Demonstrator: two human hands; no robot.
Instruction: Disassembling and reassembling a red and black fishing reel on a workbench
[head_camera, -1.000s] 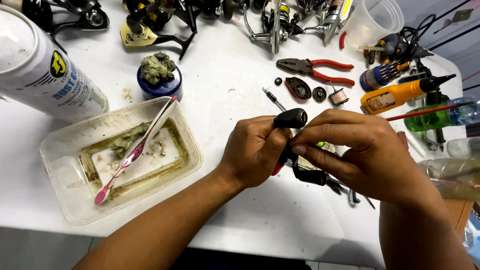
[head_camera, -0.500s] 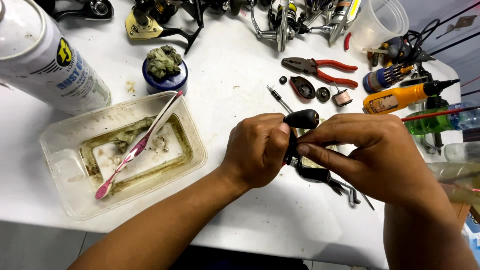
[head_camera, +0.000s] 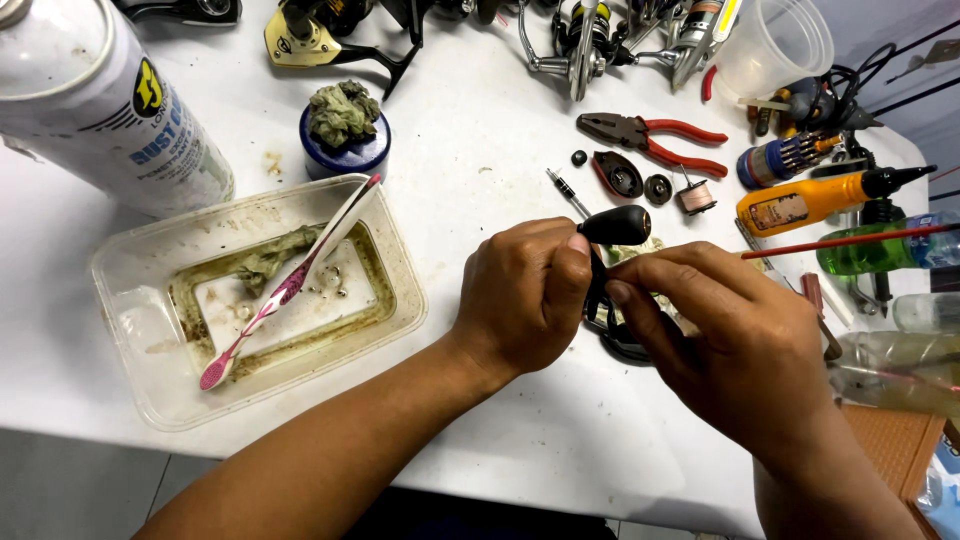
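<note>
My left hand (head_camera: 525, 295) is closed around a black fishing reel handle (head_camera: 615, 226), whose rounded knob sticks up above my thumb. My right hand (head_camera: 730, 335) meets it from the right, with fingers pinched on the handle's arm just below the knob. Most of the handle and the dark reel part (head_camera: 622, 345) under my hands is hidden by my fingers. Both hands hover just above the white table (head_camera: 480, 150).
A clear plastic tray (head_camera: 400, 310) with dirty liquid, a rag and a pink toothbrush (head_camera: 290, 285) lies at left. A white spray can (head_camera: 100, 110) lies behind it, near a blue jar (head_camera: 345, 155) with a rag. Red pliers (head_camera: 660, 135), small parts, an orange bottle (head_camera: 810, 200) and reels crowd the back and right.
My hands have stayed together on the handle. The knob has tilted a little to the right, and the view has shifted slightly.
</note>
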